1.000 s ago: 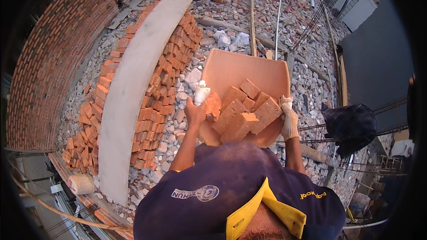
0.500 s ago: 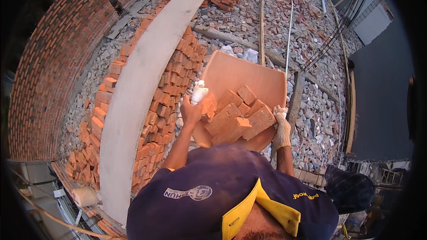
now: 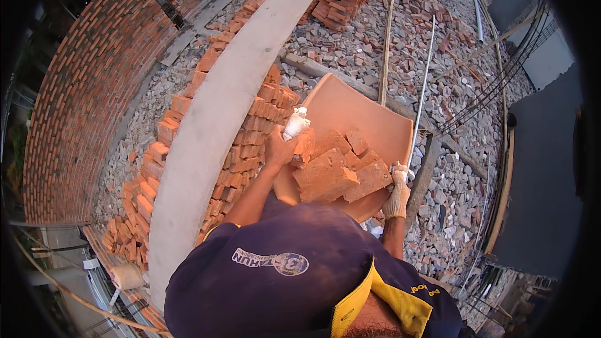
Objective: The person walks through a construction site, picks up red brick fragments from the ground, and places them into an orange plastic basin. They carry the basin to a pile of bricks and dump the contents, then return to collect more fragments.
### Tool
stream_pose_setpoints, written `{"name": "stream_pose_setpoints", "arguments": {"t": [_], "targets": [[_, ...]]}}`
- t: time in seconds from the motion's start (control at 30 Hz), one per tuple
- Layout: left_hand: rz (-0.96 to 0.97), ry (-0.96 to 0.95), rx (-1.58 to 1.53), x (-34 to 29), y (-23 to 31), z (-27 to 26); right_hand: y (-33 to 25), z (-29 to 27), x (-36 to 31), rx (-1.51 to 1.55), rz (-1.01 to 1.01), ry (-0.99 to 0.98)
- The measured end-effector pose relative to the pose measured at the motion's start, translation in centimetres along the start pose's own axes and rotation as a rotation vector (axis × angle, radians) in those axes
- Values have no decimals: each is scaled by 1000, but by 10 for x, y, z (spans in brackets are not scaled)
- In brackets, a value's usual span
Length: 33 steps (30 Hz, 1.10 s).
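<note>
An orange-brown tray point(image 3: 369, 109), like a wheelbarrow's, lies in front of me with several red bricks point(image 3: 325, 174) heaped in its near half. My left hand point(image 3: 280, 145) is bare at the back and closed at the left rim, with bunched white cloth point(image 3: 297, 123) at its fingers. At the opposite rim, my right hand point(image 3: 397, 195), in a pale knitted glove, is curled closed. My shoulder and shirt hide the tray's near end and anything under it.
A long grey board point(image 3: 216, 106) lies over the stacked bricks point(image 3: 250, 141) on the left. Broken rubble point(image 3: 447, 181) covers the ground to the right. A timber beam point(image 3: 341, 75) crosses just beyond the tray, and a thin pale pole point(image 3: 426, 75) runs alongside. A brick wall point(image 3: 81, 106) stands at far left.
The view has shifted, so the surroundings sit lower and further right. Tray and hands have moved forward, closer to the timber beam. Both hands keep their places; the bricks look undisturbed.
</note>
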<state>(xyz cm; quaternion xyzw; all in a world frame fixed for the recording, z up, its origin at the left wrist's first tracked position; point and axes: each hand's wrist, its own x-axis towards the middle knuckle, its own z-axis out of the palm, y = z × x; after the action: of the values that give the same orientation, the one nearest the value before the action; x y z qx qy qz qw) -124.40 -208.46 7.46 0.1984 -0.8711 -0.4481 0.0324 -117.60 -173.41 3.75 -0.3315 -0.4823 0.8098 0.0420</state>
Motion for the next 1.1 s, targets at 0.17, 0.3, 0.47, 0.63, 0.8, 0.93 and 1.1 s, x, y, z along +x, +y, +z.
{"name": "stream_pose_setpoints", "arguments": {"t": [0.17,0.3,0.47,0.63,0.8,0.93,1.1], "targets": [[78,-19,-42,55,3,39,-15,25,41,-70,-60,124],[40,-49,-87,100,-2,70,-28,55,88,-137,-80,143],[-38,3,-168,167,6,93,-56,120,150,-292,-53,180],[-158,109,-186,232,20,102,-76,192,220,-382,56,126],[-227,115,-174,288,22,94,-77,255,288,-403,84,22],[-304,115,-207,301,17,97,-79,284,323,-500,179,-12],[-396,132,-217,318,4,114,-75,315,363,-529,250,-85]]}}
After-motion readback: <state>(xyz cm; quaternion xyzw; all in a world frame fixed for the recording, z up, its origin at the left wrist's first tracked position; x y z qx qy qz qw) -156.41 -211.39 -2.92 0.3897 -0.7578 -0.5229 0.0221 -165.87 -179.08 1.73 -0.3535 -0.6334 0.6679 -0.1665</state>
